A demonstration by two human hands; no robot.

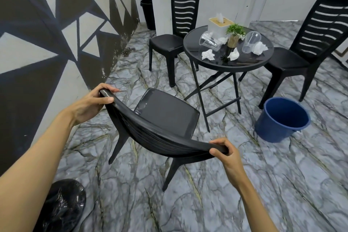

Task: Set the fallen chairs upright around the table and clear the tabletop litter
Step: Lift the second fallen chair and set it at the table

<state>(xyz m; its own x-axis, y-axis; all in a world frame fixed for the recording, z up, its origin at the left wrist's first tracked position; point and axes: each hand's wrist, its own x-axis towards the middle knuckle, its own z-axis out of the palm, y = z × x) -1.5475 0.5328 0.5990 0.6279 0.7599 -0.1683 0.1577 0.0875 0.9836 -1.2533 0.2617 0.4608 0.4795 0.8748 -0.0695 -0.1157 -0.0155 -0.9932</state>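
Near left, a shiny black bag [62, 207] lies on the floor [207, 203], at the foot of the patterned wall [47, 34].

The left hand [94, 103] grips the left end of the near chair [165, 118] top rail, fingers curled over the edge and thumb underneath. The near chair stands seat-up on the near side of the table, with the seat facing the table. Both rear legs point down to the floor. The front legs are hidden under the seat.

A black bin [147, 13] stands in the far corner. The left chair [180, 24] is upright, with its seat edge just beside the tabletop [226, 66].

The right hand [224, 154] grips the right end of the same top rail, fingers wrapped over it.

The round tabletop carries:
- a left cup [209, 41], clear, lying on its side;
- four crumpled white wads [208, 55], scattered around the cups and the plant;
- a tissue box [219, 24] at the far edge;
- a potted plant [235, 32] near the centre;
- a right cup [250, 41], clear, tipped over.

The right chair [310, 43] is upright, close to the tabletop. A blue bucket [282, 120] stands on the floor, near its front legs.
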